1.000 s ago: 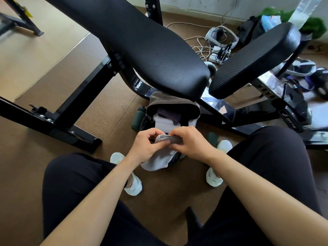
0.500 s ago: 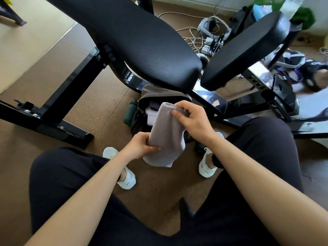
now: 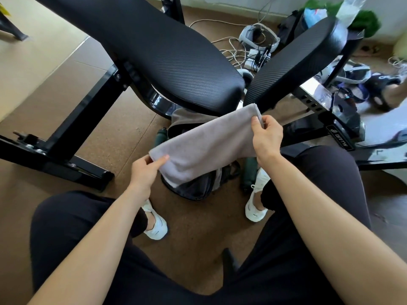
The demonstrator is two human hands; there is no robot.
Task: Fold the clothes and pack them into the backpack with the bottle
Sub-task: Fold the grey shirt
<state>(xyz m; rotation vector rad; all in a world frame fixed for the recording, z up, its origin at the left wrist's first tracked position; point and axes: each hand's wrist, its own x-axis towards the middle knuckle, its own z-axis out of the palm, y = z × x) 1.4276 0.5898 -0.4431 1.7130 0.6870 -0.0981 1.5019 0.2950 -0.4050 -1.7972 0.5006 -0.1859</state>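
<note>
A grey folded cloth (image 3: 207, 142) is stretched in the air between my hands, slanting up to the right. My left hand (image 3: 146, 171) pinches its lower left corner. My right hand (image 3: 265, 137) pinches its upper right end. Under the cloth the dark backpack (image 3: 193, 190) stands open on the floor between my feet, mostly hidden. One dark green bottle (image 3: 159, 137) stands at the backpack's left side. A second dark green bottle (image 3: 250, 170) lies at its right, by my right shoe.
A black weight bench (image 3: 167, 53) with a second pad (image 3: 297, 60) and black steel frame (image 3: 72, 133) crosses above the backpack. Cables, headsets and bags (image 3: 257, 45) lie on the brown floor at the back right. My knees and white shoes (image 3: 155, 223) flank the backpack.
The cloth was bunched in both hands over the backpack. My right hand has lifted its end up and to the right, my left hand has moved left, and the cloth is now spread out.
</note>
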